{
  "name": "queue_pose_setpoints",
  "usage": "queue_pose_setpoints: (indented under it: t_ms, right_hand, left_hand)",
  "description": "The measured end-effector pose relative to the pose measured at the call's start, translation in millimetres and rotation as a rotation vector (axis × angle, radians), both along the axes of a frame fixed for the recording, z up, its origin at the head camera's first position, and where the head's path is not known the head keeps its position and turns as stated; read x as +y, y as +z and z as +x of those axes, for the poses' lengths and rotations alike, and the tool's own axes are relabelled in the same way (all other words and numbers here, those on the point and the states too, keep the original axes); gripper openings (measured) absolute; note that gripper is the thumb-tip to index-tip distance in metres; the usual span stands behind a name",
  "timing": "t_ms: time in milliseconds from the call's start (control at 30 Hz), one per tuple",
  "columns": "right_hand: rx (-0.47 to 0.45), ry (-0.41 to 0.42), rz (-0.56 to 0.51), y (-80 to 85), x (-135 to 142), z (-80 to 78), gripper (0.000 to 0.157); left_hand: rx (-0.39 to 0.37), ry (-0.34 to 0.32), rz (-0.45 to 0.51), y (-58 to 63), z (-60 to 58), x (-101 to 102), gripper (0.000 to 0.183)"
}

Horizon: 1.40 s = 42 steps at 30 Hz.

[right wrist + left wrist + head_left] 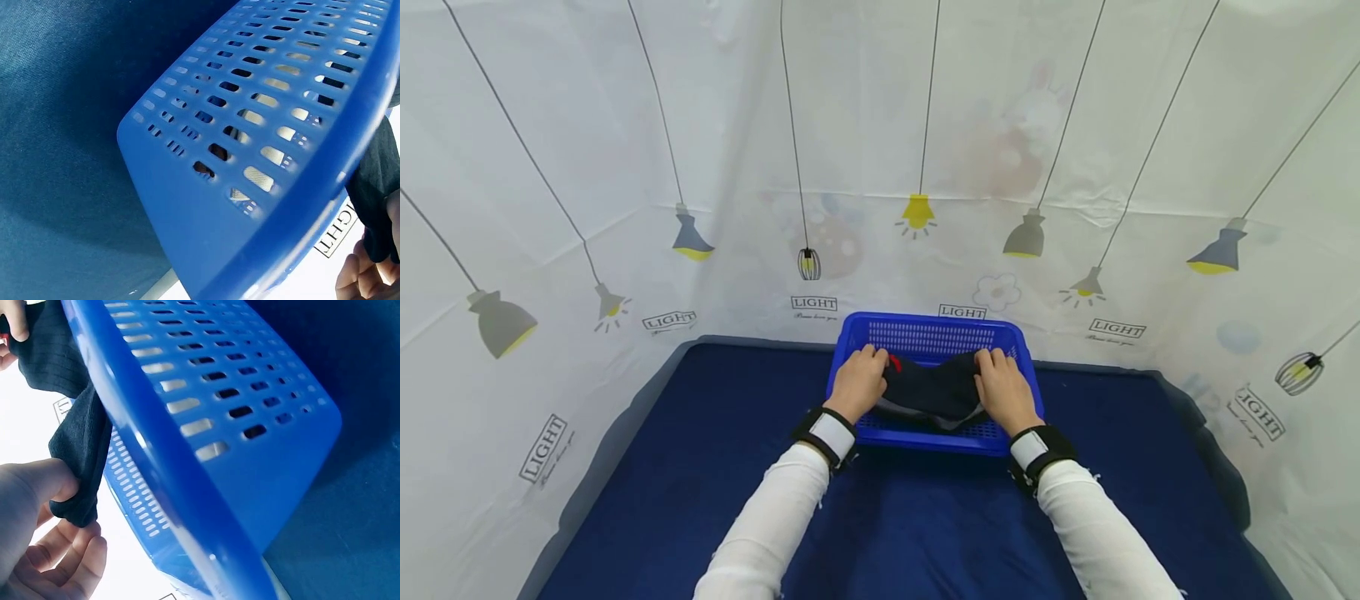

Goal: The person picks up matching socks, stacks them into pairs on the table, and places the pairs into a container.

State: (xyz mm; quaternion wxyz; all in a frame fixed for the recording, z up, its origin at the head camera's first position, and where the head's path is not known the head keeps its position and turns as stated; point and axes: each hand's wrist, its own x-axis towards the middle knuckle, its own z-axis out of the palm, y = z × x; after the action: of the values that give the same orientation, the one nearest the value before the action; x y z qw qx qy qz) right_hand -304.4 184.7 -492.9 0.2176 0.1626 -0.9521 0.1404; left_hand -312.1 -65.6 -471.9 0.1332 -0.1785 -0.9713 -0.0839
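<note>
A dark navy cloth garment, partly ribbed and with a small red patch near one end, stretches across the opening of a blue plastic basket. Its upper edge sags in the middle, and a grey strip shows along its lower side. My left hand pinches its left end between thumb and fingers, above the basket's left side. On the other side my right hand grips the right end. In the left wrist view the cloth hangs past the basket rim. The right wrist view shows only part of the cloth.
The basket stands at the back of a dark blue covered surface, close to a white curtain printed with lamps. Curtain walls also rise at left and right. Slots pierce the basket's sides. Black straps circle both wrists.
</note>
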Motion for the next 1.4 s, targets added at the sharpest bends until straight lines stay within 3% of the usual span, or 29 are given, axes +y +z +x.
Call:
queue_pose_setpoints:
  t_ms: [400,633,867,1133,1400]
  right_hand:
    - [-0.081,-0.043,0.017,-8.6,-3.3,-8.9,0.021]
    - [-0.099,-0.072,0.034,-15.4,-3.1,-11.5,0.023]
    - [-0.136,-0.091,0.041,-19.6,-5.6,-10.7,0.023]
    - [-0.163,-0.089,0.047,-19.7,-12.9,-13.5,0.025]
    - [-0.199,-0.085,0.057,-24.6,-16.1,-15.0,0.025]
  left_hand:
    - [-0.094,0.024,-0.039,1.6,-11.6,4.2,0.030]
    - [-0.115,0.046,-0.047,-2.8,-15.2,6.1,0.027]
    - [-0.183,0.054,-0.047,-8.1,-14.8,8.6,0.033]
    - [-0.153,0.061,-0.054,-9.5,-18.5,12.4,0.025]
    - [-0.145,0.071,-0.069,-17.2,-19.3,10.8,0.030]
